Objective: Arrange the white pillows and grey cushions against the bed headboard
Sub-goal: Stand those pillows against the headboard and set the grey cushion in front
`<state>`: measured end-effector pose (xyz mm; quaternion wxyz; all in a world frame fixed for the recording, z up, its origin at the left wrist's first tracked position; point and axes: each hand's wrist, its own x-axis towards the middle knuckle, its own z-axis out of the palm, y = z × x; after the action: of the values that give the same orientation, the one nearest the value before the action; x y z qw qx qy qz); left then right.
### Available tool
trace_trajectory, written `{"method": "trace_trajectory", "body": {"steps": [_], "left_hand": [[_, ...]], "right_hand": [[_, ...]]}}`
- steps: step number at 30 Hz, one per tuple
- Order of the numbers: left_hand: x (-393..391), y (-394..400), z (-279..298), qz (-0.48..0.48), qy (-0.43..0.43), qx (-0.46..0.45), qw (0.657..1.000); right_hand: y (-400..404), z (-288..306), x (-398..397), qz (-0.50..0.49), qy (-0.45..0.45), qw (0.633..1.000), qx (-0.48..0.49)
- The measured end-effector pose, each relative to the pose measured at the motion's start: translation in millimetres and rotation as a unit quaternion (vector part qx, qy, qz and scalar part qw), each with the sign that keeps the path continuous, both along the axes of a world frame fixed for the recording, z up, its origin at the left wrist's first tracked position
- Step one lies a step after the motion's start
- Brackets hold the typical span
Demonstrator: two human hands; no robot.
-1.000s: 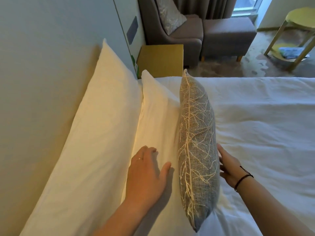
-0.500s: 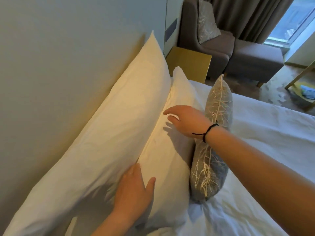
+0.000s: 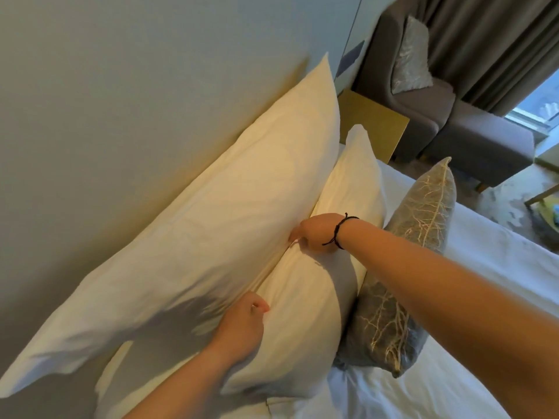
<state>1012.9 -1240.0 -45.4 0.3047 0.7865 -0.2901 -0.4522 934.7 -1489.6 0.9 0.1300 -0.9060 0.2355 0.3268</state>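
A large white pillow (image 3: 193, 225) leans against the pale headboard (image 3: 106, 101). A smaller white pillow (image 3: 305, 303) stands in front of it. A grey cushion (image 3: 402, 267) with a pale branch pattern leans upright on the smaller pillow's front. My left hand (image 3: 242, 328) pinches the smaller pillow's top edge near me. Farther along the same edge, my right hand (image 3: 317, 234), with a black band at the wrist, grips the fabric where the two pillows meet. My right forearm crosses over the cushion and hides its middle.
The white bed sheet (image 3: 484, 267) spreads to the right. Beyond the pillows stands a yellow bedside table (image 3: 372, 122). A grey armchair (image 3: 429, 95) with a silver cushion and a matching footstool (image 3: 484, 146) sit by dark curtains. A pale wooden table leg shows at far right.
Both hands went from lying flat on the pillows to pinching the smaller white pillow's top edge. The view tilted and moved closer to the headboard.
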Motion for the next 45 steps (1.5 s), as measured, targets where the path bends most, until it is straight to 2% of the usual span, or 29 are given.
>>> {"method": "trace_trajectory", "body": {"steps": [4,8,11,15,18,20,22,24,26,29,32,35,39,45], "left_hand": [[-3,8,-2,0.038,-0.042,-0.004,0.998],[4,17,7,-0.02,-0.196,-0.018,0.98],[9,24,6,-0.073,-0.24,-0.002,0.968],[11,29,1,-0.12,-0.257,0.033,0.958],[18,33,-1,-0.138,-0.263,0.068,0.952],[24,37,0,-0.172,-0.264,0.105,0.943],[26,40,0,-0.201,-0.267,0.131,0.934],[27,41,-1,-0.212,-0.276,0.123,0.929],[25,40,-3,-0.212,-0.286,0.072,0.932],[18,29,-2,-0.173,-0.241,-0.016,0.955],[6,10,2,-0.159,-0.179,-0.069,0.969],[-3,-15,1,-0.168,-0.134,-0.055,0.975],[-11,-48,-5,-0.18,-0.096,-0.044,0.978],[-21,-71,-14,-0.21,-0.131,-0.009,0.969]], "right_hand": [[3,6,2,0.033,-0.016,0.999,-0.032],[3,9,-4,-0.01,-0.182,0.98,-0.084],[7,0,-11,0.003,-0.279,0.951,-0.13],[14,-19,-11,-0.063,-0.306,0.932,-0.186],[2,-30,-14,-0.105,-0.206,0.947,-0.223],[-12,-34,-19,-0.082,-0.099,0.973,-0.19],[-23,-37,-22,-0.046,-0.026,0.983,-0.176],[-33,-37,-21,-0.027,0.018,0.986,-0.166],[-43,-36,-16,-0.012,0.055,0.987,-0.152],[-64,-28,-10,-0.009,0.07,0.989,-0.131],[-94,-12,-15,-0.012,0.031,0.983,-0.179],[-129,0,-28,-0.023,0.023,0.971,-0.237],[-154,-3,-32,-0.009,0.047,0.973,-0.226],[-167,-27,-16,-0.06,0.105,0.968,-0.22]]}}
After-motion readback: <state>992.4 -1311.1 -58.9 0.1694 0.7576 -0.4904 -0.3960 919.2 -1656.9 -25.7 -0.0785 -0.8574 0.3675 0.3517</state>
